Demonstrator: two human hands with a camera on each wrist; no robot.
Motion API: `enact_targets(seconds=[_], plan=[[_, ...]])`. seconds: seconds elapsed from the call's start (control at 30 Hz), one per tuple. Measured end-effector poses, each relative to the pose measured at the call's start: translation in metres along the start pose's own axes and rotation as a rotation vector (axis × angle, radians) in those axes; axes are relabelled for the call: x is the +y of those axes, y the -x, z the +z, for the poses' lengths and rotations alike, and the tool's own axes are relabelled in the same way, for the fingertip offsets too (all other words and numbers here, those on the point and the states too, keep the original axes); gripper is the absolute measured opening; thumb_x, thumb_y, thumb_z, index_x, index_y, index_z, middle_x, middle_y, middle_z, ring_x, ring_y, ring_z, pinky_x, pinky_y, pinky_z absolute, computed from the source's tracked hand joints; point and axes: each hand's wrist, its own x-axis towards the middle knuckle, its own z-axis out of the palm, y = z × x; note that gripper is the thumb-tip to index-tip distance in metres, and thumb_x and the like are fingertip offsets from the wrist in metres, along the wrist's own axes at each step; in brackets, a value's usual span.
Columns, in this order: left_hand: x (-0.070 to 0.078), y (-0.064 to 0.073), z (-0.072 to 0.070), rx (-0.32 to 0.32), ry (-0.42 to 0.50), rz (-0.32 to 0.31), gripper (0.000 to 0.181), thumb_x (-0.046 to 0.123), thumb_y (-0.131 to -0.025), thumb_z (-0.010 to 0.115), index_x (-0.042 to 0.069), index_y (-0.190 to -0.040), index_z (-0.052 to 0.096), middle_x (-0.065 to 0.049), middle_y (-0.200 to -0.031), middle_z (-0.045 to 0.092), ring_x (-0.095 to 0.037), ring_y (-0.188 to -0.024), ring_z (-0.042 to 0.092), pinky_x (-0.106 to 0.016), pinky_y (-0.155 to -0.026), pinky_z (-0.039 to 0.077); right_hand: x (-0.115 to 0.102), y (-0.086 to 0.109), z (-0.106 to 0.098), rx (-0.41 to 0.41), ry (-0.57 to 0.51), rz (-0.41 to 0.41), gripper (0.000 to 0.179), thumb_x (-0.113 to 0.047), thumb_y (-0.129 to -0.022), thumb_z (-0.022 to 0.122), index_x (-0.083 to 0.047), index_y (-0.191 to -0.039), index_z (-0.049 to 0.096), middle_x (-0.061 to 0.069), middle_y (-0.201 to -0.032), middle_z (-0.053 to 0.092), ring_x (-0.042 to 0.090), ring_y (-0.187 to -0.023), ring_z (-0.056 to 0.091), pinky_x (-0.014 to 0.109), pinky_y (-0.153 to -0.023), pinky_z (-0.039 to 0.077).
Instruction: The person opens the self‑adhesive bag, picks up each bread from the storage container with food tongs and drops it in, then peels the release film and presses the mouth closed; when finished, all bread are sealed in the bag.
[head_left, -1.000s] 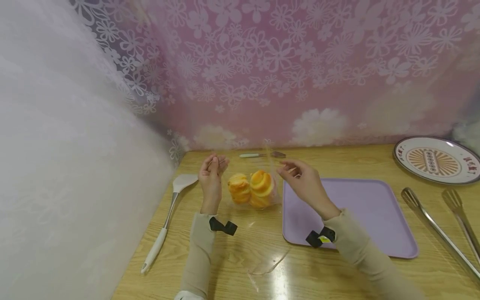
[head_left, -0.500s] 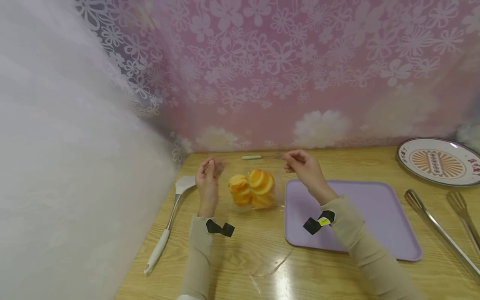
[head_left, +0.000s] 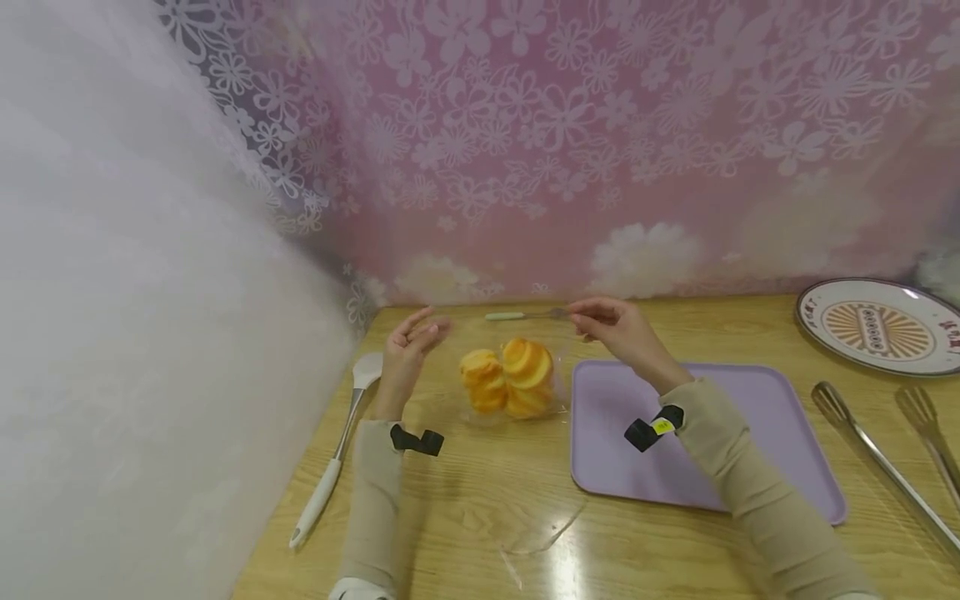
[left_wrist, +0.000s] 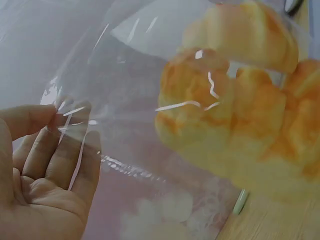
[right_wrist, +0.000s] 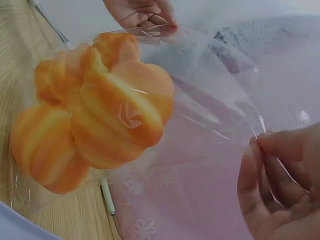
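A clear plastic bag [right_wrist: 205, 105] holds several golden-orange bread rolls [head_left: 528, 379], which sit together in its bottom over the table, left of the purple tray. My left hand [head_left: 405, 358] pinches one side of the bag's mouth between thumb and fingertips; in the left wrist view its other fingers spread behind the film. On the opposite side, my right hand [head_left: 622, 337] pinches the edge with thumb and forefinger, as the right wrist view shows. Between the two hands the film is drawn out, with bright creases running across it.
A purple tray [head_left: 705, 450] lies under the right forearm. White-handled spatula [head_left: 330, 479] at left, green-handled utensil [head_left: 506, 316] at the back. Farther right are a patterned plate [head_left: 873, 325], metal tongs [head_left: 862, 442] and a slotted metal utensil [head_left: 926, 425]. Floral cloth hangs behind.
My hands have moved apart: the right one up and slightly rightward, the left one a little leftward. The bag's mouth is stretched wider, while the rolls stay nearly in place.
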Motion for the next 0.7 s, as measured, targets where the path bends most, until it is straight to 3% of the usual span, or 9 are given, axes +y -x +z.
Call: enact_targets(seconds=[0.07, 0.13, 0.37, 0.53, 0.7], plan=[[0.001, -0.002, -0.005, -0.016, -0.041, -0.013, 0.028, -0.002, -0.097, 0.054, 0.021, -0.103, 0.071, 0.006, -0.096, 0.076, -0.011, -0.097, 0.072, -0.025, -0.095, 0.055, 0.001, -0.001, -0.002, -0.001, 0.095, 0.012, 0.030, -0.022, -0.097, 0.063, -0.002, -0.119, 0.066, -0.022, -0.097, 0.065, 0.003, -0.087, 0.062, 0.020, -0.079, 0.054], [0.003, -0.005, -0.008, -0.026, -0.076, -0.028, 0.028, -0.001, -0.098, 0.054, 0.020, -0.099, 0.072, 0.007, -0.095, 0.075, -0.010, -0.096, 0.072, -0.026, -0.094, 0.055, 0.002, -0.002, -0.003, -0.006, 0.120, 0.029, 0.031, -0.028, -0.096, 0.064, -0.007, -0.119, 0.067, -0.022, -0.100, 0.065, 0.004, -0.093, 0.062, 0.019, -0.081, 0.053], [0.005, -0.011, -0.010, -0.024, -0.090, -0.073, 0.037, -0.004, -0.098, 0.049, 0.024, -0.094, 0.074, 0.008, -0.095, 0.072, -0.008, -0.094, 0.071, -0.025, -0.093, 0.056, 0.006, -0.002, -0.006, -0.044, -0.110, 0.034, 0.013, -0.015, -0.095, 0.065, -0.020, -0.105, 0.072, -0.021, -0.091, 0.071, 0.004, -0.090, 0.070, 0.019, -0.083, 0.057], [0.004, -0.013, -0.009, -0.011, -0.080, -0.076, 0.038, -0.005, -0.098, 0.047, 0.021, -0.086, 0.072, 0.008, -0.090, 0.071, -0.006, -0.089, 0.070, -0.024, -0.089, 0.057, 0.009, -0.001, -0.007, -0.058, -0.157, -0.001, 0.023, -0.009, -0.095, 0.063, -0.030, -0.091, 0.072, -0.018, -0.089, 0.072, 0.002, -0.086, 0.070, 0.020, -0.083, 0.058], [0.003, -0.015, -0.011, -0.043, -0.090, -0.088, 0.038, -0.004, -0.098, 0.045, 0.020, -0.080, 0.068, 0.007, -0.087, 0.069, -0.006, -0.090, 0.070, -0.024, -0.089, 0.056, 0.011, 0.000, -0.011, -0.074, -0.052, -0.069, 0.013, -0.008, -0.095, 0.063, -0.018, -0.094, 0.071, -0.019, -0.090, 0.070, 0.000, -0.085, 0.068, 0.018, -0.082, 0.057]])
